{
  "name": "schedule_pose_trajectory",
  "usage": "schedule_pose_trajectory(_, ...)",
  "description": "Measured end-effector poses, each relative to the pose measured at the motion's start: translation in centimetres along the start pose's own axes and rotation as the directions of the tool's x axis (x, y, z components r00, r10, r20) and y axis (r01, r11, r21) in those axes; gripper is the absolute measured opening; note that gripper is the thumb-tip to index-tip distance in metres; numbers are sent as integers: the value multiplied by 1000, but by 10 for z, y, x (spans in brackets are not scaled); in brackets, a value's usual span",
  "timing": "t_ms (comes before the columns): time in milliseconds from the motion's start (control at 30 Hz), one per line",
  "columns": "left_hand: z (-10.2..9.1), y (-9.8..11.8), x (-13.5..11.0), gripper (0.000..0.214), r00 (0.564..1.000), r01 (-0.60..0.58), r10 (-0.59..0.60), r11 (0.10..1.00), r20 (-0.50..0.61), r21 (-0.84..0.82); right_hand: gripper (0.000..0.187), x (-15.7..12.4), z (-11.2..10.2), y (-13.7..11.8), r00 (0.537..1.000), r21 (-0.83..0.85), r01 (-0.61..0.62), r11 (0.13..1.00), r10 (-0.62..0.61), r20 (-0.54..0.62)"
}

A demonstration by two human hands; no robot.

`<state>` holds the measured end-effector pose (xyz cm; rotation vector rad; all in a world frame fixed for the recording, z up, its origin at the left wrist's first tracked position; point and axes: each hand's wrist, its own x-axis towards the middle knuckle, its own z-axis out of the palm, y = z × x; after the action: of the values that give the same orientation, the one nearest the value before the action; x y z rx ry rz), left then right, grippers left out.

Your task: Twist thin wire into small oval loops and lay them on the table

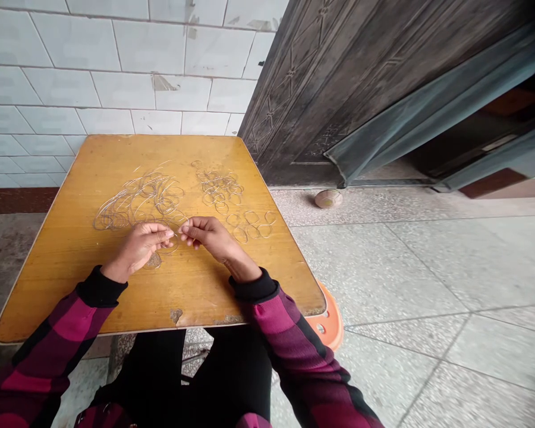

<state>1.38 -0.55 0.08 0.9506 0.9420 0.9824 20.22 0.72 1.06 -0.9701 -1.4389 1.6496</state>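
Above the wooden table (62, 279) — left hand (138, 249) and right hand (207, 235) each pinch one thin wire loop (172, 251).

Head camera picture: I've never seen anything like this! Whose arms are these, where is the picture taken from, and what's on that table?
There is no machine here. These are a person's own bare hands, filmed by a camera worn on their head, which looks forward and down. You see the left hand and right hand much as the wearer does.

On the yellow wooden tabletop lie thin pale loops, perhaps wire or elastic; it is hard to tell which. They form a large tangle, a smaller cluster and a looser group. The fingertips of both hands nearly meet beside the tangle, but the picture doesn't show clearly whether they hold a loop.
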Motion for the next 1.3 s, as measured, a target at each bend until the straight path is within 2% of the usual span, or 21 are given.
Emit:
schedule_pose_trajectory(233,2,0,0,22,998,26,-25,1000,59,-15,24,0,0,2,999,-64,20,998,-17,43)
schedule_pose_trajectory(333,5,3,-2,20,999,15,-16,999,34,29,25,1,1,3,999,-71,28,997,-25,45)
schedule_pose_trajectory(533,10,9,-6,11,991,-129,134,983,-27,133,27,3,2,6,996,-52,82,995,-79,45)
schedule_pose_trajectory(633,11,11,-7,10,985,-162,168,979,-34,126,30,4,4,7,994,22,88,996,-89,56)
schedule_pose_trajectory(733,11,10,-8,9,992,-124,127,989,-26,80,33,6,4,9,998,103,50,993,-54,39)
schedule_pose_trajectory(800,11,8,-7,9,997,-77,77,997,-13,-2,34,7,5,10,998,98,55,994,-58,22)
schedule_pose_trajectory(900,10,5,-7,10,1000,-22,23,991,6,-133,35,7,6,10,992,55,110,992,-113,52)
schedule_pose_trajectory(1000,11,4,-6,13,1000,13,-9,982,19,-190,35,6,7,10,983,34,169,985,-171,68)
schedule_pose_trajectory(1200,11,6,-9,12,1000,-5,8,994,27,-113,36,4,5,7,985,37,137,990,-140,100)
schedule_pose_trajectory(1300,15,5,-11,8,1000,-23,23,999,17,-44,38,5,0,5,988,36,136,990,-138,63)
